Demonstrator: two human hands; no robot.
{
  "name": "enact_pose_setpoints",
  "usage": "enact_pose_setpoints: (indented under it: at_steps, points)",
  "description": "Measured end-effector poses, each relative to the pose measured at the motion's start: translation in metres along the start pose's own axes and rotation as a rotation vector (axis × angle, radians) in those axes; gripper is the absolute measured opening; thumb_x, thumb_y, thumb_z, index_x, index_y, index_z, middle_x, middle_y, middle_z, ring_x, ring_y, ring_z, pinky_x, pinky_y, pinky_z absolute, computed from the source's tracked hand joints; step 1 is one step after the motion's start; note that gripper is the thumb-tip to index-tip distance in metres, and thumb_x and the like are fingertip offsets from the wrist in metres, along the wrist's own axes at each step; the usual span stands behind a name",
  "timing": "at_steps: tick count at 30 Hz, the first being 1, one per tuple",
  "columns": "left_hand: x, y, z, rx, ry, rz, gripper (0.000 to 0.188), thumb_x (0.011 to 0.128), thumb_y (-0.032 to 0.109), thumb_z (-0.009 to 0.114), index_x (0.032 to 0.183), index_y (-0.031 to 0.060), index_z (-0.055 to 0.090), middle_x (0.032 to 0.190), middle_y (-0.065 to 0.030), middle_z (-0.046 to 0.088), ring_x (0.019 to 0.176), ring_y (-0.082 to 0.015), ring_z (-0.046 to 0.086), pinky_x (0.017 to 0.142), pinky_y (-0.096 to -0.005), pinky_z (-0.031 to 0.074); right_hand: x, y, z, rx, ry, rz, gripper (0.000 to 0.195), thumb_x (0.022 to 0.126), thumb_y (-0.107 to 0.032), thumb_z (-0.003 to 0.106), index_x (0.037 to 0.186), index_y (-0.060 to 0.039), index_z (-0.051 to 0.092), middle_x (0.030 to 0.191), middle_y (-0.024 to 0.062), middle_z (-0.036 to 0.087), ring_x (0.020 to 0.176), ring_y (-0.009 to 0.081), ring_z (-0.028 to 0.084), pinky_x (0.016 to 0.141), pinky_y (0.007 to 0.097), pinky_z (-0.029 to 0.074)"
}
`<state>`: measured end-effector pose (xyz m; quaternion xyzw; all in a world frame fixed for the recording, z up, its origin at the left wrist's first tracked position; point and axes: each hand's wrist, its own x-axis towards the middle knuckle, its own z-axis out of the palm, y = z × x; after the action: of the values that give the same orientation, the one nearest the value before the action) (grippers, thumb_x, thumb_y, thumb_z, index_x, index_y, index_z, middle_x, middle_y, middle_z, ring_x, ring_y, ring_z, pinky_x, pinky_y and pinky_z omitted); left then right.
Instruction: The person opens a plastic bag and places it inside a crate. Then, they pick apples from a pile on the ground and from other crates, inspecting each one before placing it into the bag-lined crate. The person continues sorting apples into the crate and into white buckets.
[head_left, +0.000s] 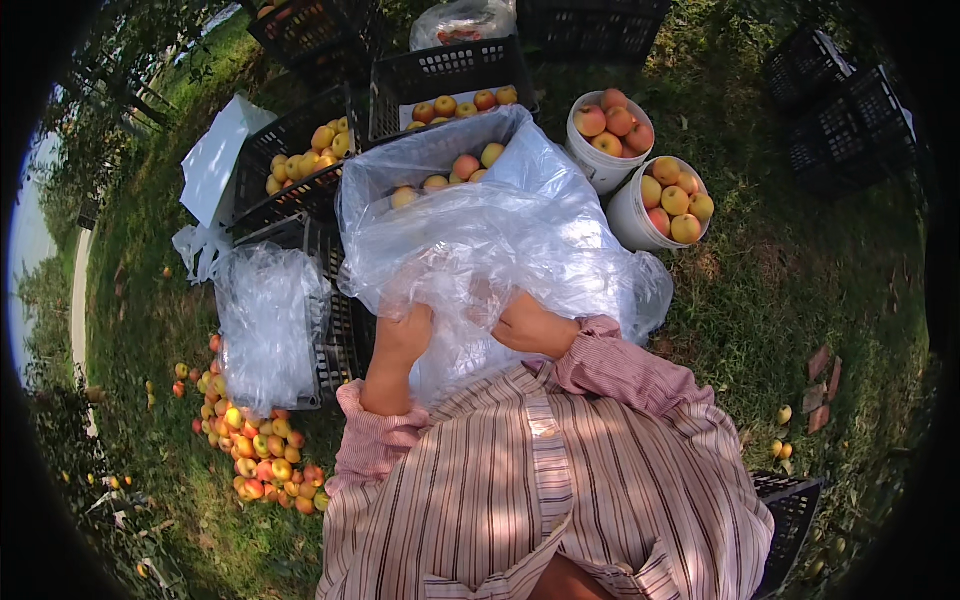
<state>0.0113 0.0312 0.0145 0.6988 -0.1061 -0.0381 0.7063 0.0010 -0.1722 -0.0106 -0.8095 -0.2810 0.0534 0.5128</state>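
My left hand (405, 328) and my right hand (527, 322) are close together in front of my body. Both are curled on a thin clear plastic bag (487, 225), and its folds partly cover the fingers. The plastic drapes over a lined box, hiding most of its sides. Toward the far end of the lining, several yellow-red apples (466, 166) show, some seen through the film.
Beyond stand black plastic crates (450, 64) with apples. Two white buckets (626, 217) of apples are at the right. On the left, plastic bags (266, 322) lie on a crate beside an apple pile (262, 450) on grass. Brick pieces (819, 390) lie far right.
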Motion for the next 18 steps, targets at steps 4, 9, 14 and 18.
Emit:
enact_pose_setpoints:
  at_steps: [4,9,14,18]
  points:
    - [-0.011,0.02,0.0,0.399,-0.185,0.338,0.036,0.087,-0.001,0.054,0.123,-0.0038,0.058,0.127,-0.0156,0.06,0.115,-0.0247,0.057,0.101,-0.0357,0.043,0.048,0.054,-0.007,-0.106,0.281,0.239,0.06,0.092,-0.02,0.058,0.146,-0.0076,0.035,0.145,0.0195,0.038,0.134,0.0349,0.038,0.113,0.0419,0.027]
    - [-0.04,0.022,-0.039,-0.432,0.082,-0.088,0.04,0.093,0.024,0.058,0.125,0.0006,0.055,0.125,-0.0131,0.059,0.105,-0.0251,0.06,0.084,-0.0356,0.053,0.071,0.132,-0.124,0.103,0.892,0.164,0.067,0.092,-0.017,0.059,0.15,-0.0082,0.025,0.151,0.0161,0.032,0.138,0.0302,0.034,0.114,0.0388,0.028]
    - [-0.038,-0.008,-0.101,-0.261,0.28,-0.15,0.044,0.096,0.026,0.054,0.132,0.0019,0.048,0.118,-0.0096,0.059,0.09,-0.0205,0.063,0.068,-0.0297,0.055,0.074,0.141,-0.179,0.346,0.941,0.171,0.07,0.091,-0.016,0.062,0.15,-0.0077,0.024,0.152,0.015,0.032,0.138,0.0286,0.036,0.112,0.0372,0.031]
    - [-0.013,-0.012,-0.117,-0.164,0.676,-0.192,0.033,0.095,0.014,0.053,0.126,0.0024,0.055,0.102,-0.0067,0.065,0.084,-0.0178,0.063,0.064,-0.0261,0.051,0.058,0.124,-0.203,0.262,0.918,0.217,0.071,0.091,-0.016,0.063,0.15,-0.0074,0.025,0.151,0.0147,0.033,0.137,0.0283,0.037,0.111,0.0367,0.032]
